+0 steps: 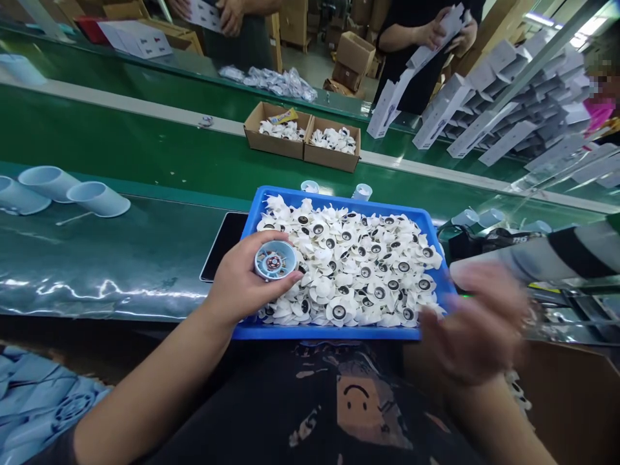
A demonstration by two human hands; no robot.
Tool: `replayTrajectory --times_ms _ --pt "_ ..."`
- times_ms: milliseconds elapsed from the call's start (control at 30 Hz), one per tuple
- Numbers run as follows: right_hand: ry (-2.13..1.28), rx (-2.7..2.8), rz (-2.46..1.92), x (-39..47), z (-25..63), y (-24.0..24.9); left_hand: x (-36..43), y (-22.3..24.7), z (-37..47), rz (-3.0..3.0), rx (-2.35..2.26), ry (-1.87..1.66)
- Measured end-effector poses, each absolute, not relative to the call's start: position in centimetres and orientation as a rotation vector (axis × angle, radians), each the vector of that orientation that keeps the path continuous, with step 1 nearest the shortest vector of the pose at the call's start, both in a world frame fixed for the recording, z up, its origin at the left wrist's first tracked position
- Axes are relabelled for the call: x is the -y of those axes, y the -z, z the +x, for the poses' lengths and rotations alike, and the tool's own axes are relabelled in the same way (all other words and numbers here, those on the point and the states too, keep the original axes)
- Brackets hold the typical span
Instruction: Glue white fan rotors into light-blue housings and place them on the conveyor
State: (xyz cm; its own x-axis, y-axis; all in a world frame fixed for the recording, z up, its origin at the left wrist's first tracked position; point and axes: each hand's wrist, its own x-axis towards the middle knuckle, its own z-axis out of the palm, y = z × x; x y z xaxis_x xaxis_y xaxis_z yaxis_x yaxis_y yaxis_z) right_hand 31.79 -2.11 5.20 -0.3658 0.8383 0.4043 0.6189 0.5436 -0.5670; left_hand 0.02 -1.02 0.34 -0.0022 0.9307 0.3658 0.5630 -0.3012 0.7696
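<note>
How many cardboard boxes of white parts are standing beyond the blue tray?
2, side by side beyond the blue tray: the left box, with a yellow packet inside, and the right box.

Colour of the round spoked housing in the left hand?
Light blue round plastic-looking housing, reddish at its centre; shows best in the head view.

Dark shirt [247, 407], short sleeves [55, 450], brown square print [357, 407], bare forearms [159, 374]

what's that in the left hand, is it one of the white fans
No, the left hand holds a round blue part with spokes, while the white fans lie heaped in the tray.
</note>
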Motion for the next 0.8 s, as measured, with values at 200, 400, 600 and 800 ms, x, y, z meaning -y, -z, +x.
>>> replayTrajectory --times_ms 200,400,600,800 --pt "-0.166 2.899 -1.160 0.9 22.0 -3.4 1.3 0.1 -0.5 1.883 -1.560 -1.225" --pt "-0.303 2.837 -1.596 0.3 20.3 -3.8 1.3 0.1 -0.7 1.887 -1.528 -1.206" --pt "-0.804 2.565 -1.391 0.1 23.6 -3.3 1.3 0.1 -0.7 1.797 -1.533 -1.300" --pt "-1.996 1.090 -0.758 1.6 26.9 -2.6 2.6 -0.7 0.4 1.847 -1.415 -1.286"
